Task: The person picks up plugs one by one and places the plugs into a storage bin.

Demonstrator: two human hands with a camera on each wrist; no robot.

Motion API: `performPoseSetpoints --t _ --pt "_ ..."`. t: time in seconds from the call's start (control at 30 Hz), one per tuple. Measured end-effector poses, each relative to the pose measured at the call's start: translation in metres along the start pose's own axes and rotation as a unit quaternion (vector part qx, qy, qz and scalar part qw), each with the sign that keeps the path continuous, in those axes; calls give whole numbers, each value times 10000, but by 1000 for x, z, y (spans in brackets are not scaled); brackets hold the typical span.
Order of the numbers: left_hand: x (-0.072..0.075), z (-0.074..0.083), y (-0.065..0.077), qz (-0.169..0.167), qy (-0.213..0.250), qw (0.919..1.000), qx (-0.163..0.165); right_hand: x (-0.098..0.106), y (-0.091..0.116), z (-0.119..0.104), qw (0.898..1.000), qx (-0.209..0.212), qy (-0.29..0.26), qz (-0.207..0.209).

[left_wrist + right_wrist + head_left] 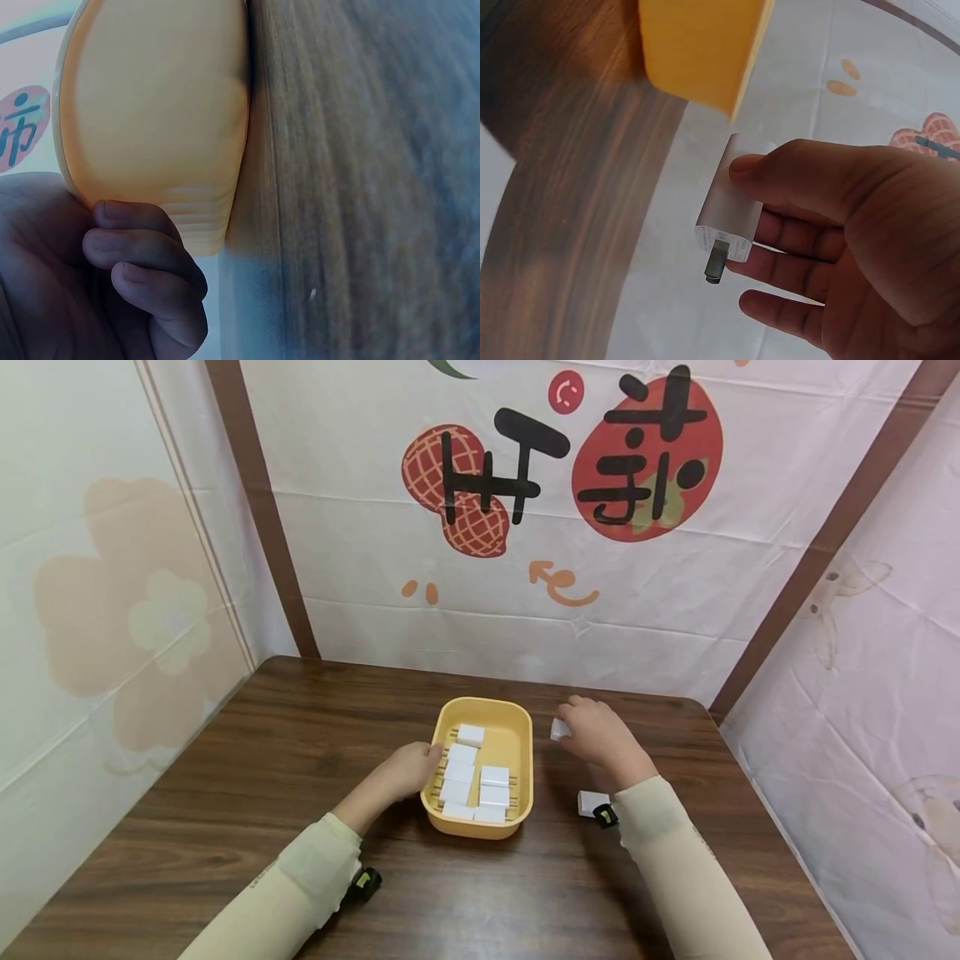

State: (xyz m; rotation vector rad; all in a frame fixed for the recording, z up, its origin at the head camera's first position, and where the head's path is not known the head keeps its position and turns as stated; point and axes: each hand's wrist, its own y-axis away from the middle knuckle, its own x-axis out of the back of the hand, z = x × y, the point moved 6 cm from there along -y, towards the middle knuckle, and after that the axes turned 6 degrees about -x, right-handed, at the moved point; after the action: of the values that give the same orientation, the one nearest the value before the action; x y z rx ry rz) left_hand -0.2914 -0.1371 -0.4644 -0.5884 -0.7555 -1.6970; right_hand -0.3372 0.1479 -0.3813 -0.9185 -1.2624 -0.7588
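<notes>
My right hand [600, 737] pinches a white charger plug [731, 199] between thumb and fingers, to the right of a yellow plastic basket [480, 830]. Metal prongs [716, 261] stick out of the plug's end. My left hand [408, 770] grips the basket's left rim, its fingers [135, 244] curled against the outer wall in the left wrist view. Inside the basket lie several white charger plugs [495, 775], in two columns, with prongs pointing toward the side walls. The basket's right column is shorter, and bare yellow floor shows behind it.
Another white charger plug [592, 802] lies on the brown wooden table [300, 735], beside the right wrist. A black wrist device [366, 883] sits by the left sleeve. Printed white cloth [450, 635] hangs behind the table's far edge and along both sides.
</notes>
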Motion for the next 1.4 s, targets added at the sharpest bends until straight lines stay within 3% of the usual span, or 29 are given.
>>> performPoseSetpoints --t 0.53,1.4 --pt "1 -3 3 42 -12 10000 -41 36 4 -37 9981 476 -199 338" --pt "0 0 -1 14 -111 9999 -6 20 -9 -61 9982 598 48 -59"
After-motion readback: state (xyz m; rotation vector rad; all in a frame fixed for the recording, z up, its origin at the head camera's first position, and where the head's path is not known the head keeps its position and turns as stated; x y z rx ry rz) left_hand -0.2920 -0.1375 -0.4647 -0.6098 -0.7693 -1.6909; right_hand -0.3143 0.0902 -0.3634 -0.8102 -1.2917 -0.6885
